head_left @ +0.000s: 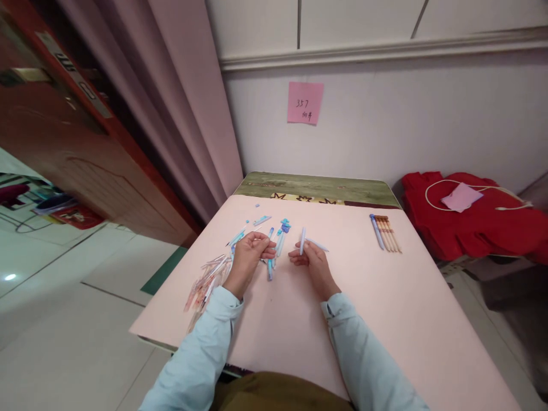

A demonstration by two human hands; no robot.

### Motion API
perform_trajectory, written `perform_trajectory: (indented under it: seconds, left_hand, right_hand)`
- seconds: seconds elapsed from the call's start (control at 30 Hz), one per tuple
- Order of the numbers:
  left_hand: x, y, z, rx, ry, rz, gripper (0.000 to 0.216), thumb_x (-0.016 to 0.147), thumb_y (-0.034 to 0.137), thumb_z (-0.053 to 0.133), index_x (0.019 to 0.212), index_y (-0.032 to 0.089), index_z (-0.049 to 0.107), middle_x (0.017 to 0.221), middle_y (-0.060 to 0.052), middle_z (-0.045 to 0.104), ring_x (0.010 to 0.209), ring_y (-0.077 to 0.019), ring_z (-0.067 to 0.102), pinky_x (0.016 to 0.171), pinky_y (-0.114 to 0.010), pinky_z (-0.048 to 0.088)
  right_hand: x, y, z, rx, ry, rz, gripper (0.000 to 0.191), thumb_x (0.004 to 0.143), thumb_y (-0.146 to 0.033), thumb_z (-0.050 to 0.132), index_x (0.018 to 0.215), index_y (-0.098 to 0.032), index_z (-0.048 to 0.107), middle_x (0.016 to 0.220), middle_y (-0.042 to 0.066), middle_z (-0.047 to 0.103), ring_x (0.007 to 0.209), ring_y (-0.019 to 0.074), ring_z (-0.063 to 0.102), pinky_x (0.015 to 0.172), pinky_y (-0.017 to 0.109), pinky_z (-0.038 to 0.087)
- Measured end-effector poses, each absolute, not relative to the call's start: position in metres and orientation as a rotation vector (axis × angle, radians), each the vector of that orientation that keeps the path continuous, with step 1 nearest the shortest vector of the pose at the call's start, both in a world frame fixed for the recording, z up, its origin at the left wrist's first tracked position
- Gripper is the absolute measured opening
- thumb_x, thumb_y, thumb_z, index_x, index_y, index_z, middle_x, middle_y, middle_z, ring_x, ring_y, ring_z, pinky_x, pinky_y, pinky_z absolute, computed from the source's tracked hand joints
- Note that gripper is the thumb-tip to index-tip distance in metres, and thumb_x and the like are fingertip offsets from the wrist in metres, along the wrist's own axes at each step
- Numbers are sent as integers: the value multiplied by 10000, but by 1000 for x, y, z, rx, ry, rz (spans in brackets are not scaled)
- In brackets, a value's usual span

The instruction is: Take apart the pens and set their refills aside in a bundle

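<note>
My right hand (317, 267) holds a pale lavender pen barrel (302, 240) upright between thumb and fingers. Another lavender barrel (319, 245) lies on the table just behind that hand. My left hand (249, 257) has its thumb and fingertips pressed together; whatever they hold is too small to make out. Between the hands and a little beyond lie small blue pen pieces (285, 226) and light-blue pen parts (280, 244). Beside and under my left wrist spreads a loose heap of clear and pinkish pen parts (209, 279).
On the table's (385, 319) right side, a blue-violet pen (377, 233) lies in a row with several brown-topped pens (390, 235). A red cloth (492, 222) with a white cable is beyond the right edge. A wall stands behind, a curtain (184, 85) and door at left.
</note>
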State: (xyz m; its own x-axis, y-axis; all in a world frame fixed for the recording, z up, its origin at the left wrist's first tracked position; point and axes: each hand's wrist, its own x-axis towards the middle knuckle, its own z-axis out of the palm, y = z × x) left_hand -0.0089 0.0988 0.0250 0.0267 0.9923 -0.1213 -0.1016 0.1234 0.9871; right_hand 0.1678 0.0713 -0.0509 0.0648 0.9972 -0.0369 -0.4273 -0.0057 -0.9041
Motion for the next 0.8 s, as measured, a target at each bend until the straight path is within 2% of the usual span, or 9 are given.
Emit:
perform_trajectory:
  seconds: [0.13, 0.27, 0.43, 0.57, 0.8]
  left_hand:
    - [2, 90, 18, 1037, 1197, 1172, 284, 707, 347, 718, 840, 163, 547, 739, -70, 724, 563, -158, 667, 580, -296, 549]
    - [32, 70, -5, 962, 1162, 1177, 229, 734, 314, 665, 843, 179, 514, 777, -63, 720, 635, -173, 695, 633, -322, 567]
    - [46, 50, -27, 1026, 1162, 1025, 218, 744, 287, 625, 886, 194, 488, 683, -12, 675, 523, -137, 626, 513, -264, 514]
    - [27, 52, -25, 1105, 1249, 1069, 252, 746, 267, 628, 944, 203, 486, 662, 19, 650, 530, -124, 603, 494, -230, 481]
    - [7, 63, -18, 1061, 1230, 1176, 268, 689, 289, 722, 863, 193, 542, 635, 28, 644, 517, -116, 584, 496, -224, 459]
  right_hand:
    - [172, 75, -52, -946, -822, 1296, 358, 830, -525, 646, 910, -176, 651, 827, 63, 726, 682, 150, 653, 650, 271, 507]
    - [181, 79, -53, -981, -667, 1087, 319, 806, -485, 681, 877, -176, 649, 780, 29, 699, 625, 117, 606, 617, 249, 482]
    - [193, 82, -56, -1035, -524, 799, 294, 816, -451, 680, 848, -166, 617, 705, -4, 650, 528, 81, 517, 533, 219, 424]
    - [210, 89, -59, -1084, -425, 597, 287, 822, -448, 659, 896, -179, 590, 690, -22, 626, 512, 85, 509, 514, 221, 419]
    - [235, 94, -63, -1179, -315, 416, 309, 822, -435, 620, 1007, -202, 538, 783, 0, 651, 575, 105, 569, 546, 231, 476]
